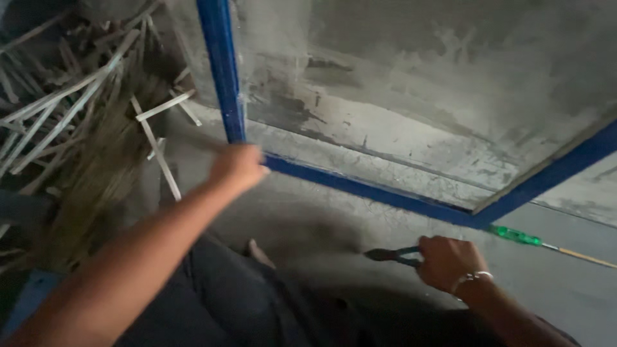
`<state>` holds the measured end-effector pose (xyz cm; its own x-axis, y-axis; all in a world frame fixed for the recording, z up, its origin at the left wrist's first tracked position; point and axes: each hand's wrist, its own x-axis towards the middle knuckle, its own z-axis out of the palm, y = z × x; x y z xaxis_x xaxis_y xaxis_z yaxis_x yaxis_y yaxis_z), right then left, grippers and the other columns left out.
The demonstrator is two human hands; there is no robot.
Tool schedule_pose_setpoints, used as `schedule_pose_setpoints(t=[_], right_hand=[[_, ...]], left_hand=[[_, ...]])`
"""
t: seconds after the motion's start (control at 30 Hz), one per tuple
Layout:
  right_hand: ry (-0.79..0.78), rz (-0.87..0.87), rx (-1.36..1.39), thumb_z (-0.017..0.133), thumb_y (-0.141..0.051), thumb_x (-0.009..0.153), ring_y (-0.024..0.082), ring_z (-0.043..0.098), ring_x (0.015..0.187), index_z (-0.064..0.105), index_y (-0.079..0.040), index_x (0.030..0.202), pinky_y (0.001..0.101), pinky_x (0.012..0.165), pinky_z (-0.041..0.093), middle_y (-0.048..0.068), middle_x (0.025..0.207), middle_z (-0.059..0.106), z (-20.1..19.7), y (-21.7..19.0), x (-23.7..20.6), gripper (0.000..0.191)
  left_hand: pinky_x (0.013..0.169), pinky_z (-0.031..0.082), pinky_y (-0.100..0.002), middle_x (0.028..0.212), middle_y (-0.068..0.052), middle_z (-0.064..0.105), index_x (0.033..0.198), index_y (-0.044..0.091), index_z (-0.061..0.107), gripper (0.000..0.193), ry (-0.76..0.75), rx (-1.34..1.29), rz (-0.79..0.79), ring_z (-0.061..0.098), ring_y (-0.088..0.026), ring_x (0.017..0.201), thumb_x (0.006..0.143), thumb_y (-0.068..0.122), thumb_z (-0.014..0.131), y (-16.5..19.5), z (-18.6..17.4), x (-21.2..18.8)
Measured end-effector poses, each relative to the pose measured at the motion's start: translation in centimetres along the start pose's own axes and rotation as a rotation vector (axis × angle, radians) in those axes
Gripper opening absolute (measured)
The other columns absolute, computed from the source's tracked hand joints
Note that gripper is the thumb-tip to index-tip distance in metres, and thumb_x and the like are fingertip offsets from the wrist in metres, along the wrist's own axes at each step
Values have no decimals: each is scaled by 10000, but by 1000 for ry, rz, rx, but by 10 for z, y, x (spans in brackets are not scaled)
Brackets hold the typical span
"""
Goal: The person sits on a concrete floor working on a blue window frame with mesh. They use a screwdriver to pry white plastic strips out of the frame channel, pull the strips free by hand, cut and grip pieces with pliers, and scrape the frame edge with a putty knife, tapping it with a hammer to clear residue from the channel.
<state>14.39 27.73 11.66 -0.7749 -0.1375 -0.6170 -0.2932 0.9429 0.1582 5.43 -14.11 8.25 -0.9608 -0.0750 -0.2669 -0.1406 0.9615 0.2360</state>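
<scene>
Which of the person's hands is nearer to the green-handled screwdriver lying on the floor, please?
The right. The right hand, gripping pliers, is just left of and below the green-handled screwdriver. The left hand is far off to the left, at the corner of the blue frame.

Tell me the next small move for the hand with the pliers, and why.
Probably bring the pliers up to the blue frame. The right hand holds them low over the floor, apart from the frame, while the left hand already steadies the frame's lower corner. The green-handled screwdriver lies unused beside it.
</scene>
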Motion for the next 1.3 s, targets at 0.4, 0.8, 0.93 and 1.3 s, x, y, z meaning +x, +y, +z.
schedule_pose_setpoints(t=[0.4, 0.8, 0.93, 1.3], right_hand=[[472, -858, 15, 718, -377, 797, 265, 706, 838, 691, -109, 1055, 424, 734, 570, 98, 936, 731, -109, -180, 7, 373], [73, -809, -285, 636, -420, 940, 204, 686, 868, 655, -140, 1136, 364, 772, 560, 78, 1037, 735, -120, -183, 61, 343], [-102, -277, -372, 571, -352, 1004, 147, 714, 853, 715, -176, 1116, 340, 689, 595, -8, 1345, 614, -150, -169, 64, 254], [-179, -495, -353, 703, -238, 810, 223, 652, 895, 585, -286, 1336, 436, 713, 564, 40, 1084, 702, -136, -141, 33, 541]], left_hand=[[982, 521, -466, 1221, -173, 708, 1319, 114, 619, 693, 34, -212, -196, 666, -371, 1167, 734, 339, 913, -82, 11, 55], [906, 545, -481, 1137, -156, 715, 1242, 82, 594, 673, 216, -153, -161, 670, -359, 1095, 708, 331, 920, -73, 8, 42], [913, 545, -492, 1159, -149, 714, 1270, 81, 569, 714, 195, -84, -124, 662, -355, 1125, 712, 354, 920, -76, 12, 42], [915, 541, -490, 1139, -185, 708, 1298, 71, 568, 755, 187, -41, -127, 676, -380, 1084, 705, 371, 926, -74, 24, 44]])
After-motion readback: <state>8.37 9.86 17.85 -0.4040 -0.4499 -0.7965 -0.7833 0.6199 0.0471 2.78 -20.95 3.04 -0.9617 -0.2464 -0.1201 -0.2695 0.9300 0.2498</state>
